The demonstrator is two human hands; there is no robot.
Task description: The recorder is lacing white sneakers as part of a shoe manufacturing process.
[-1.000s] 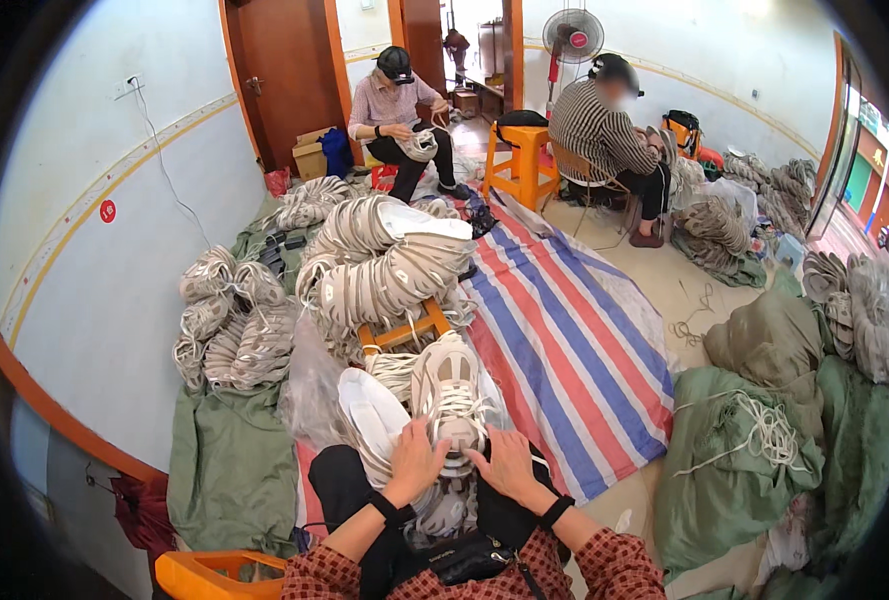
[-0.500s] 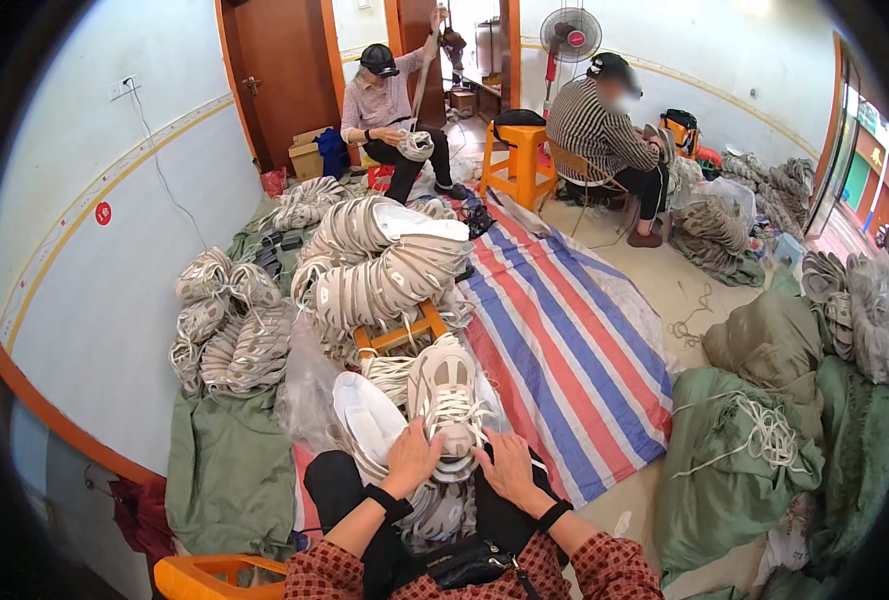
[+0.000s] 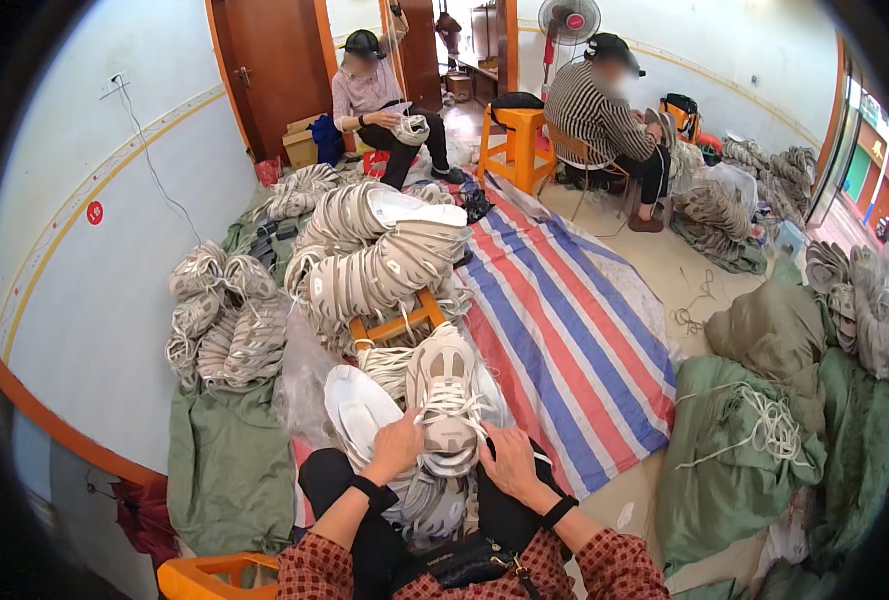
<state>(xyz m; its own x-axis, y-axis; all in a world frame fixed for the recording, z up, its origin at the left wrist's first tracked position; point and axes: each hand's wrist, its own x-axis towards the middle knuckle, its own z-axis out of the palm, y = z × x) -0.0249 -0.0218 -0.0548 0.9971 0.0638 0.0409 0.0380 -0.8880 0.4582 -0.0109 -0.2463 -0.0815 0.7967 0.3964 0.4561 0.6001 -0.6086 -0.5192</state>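
A beige and white sneaker (image 3: pixel 440 378) rests in front of me, its toe end nearest to me, with white shoelaces (image 3: pixel 448 399) crossing its front. At the shoe's left side my left hand (image 3: pixel 398 446) is closed, its fingertips pinching a lace. My right hand (image 3: pixel 511 462) is closed on the other side, thumb and finger together at a lace end. Other shoe parts lie beneath this sneaker. A white shoe upper (image 3: pixel 357 408) lies to the left, beside my left hand.
Stacked sneaker uppers (image 3: pixel 379 265) lean over an orange stool (image 3: pixel 404 322) ahead. More bundles (image 3: pixel 226 320) stand at left. A striped tarp (image 3: pixel 564 330) covers the floor; green sacks (image 3: pixel 739 470) sit at right. Two people (image 3: pixel 369 95) work at the back, one holding a shoe bundle.
My left hand has shifted slightly left and up from the toe to the lace at the side. My right hand stays close to the shoe. The person at the back left has raised their head.
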